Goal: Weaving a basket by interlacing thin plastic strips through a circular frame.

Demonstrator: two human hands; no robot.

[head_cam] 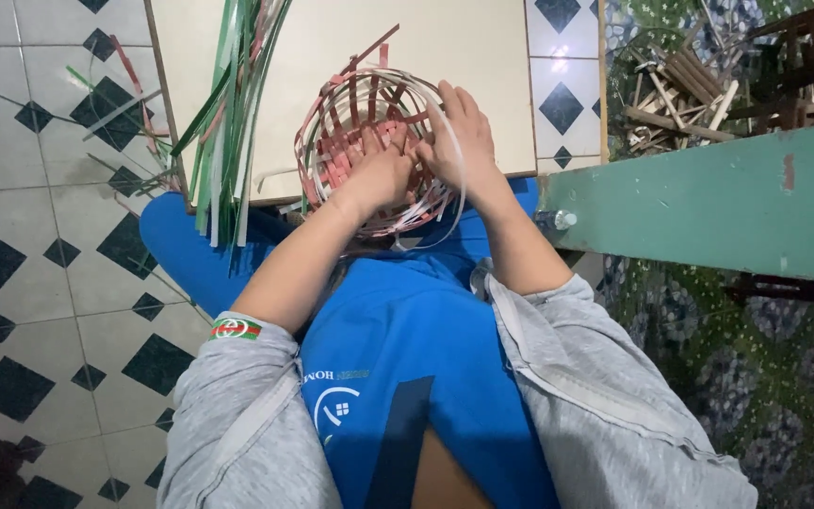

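1. Two hands work on one small half-woven basket (369, 141) that rests at the near edge of a pale board (332, 47) laid across the person's lap.
2. The left hand (379, 174) is curled inside the basket, fingers bent around the red strips of its base; how tightly it grips I cannot tell.
3. The right hand (459, 137) lies mostly flat and open against the right wall, fingers spread over the rim, pressing rather than clasping.
4. The basket looks very light, made of thin flat red and white strips; likely springy and flexible, easy to bend out of shape.
5. The upright strips stand loose at the top, so a hold low on the woven wall or the base seems safest.
6. A bundle of green and white strips (233, 104) lies over the board's left edge, just beside the basket.
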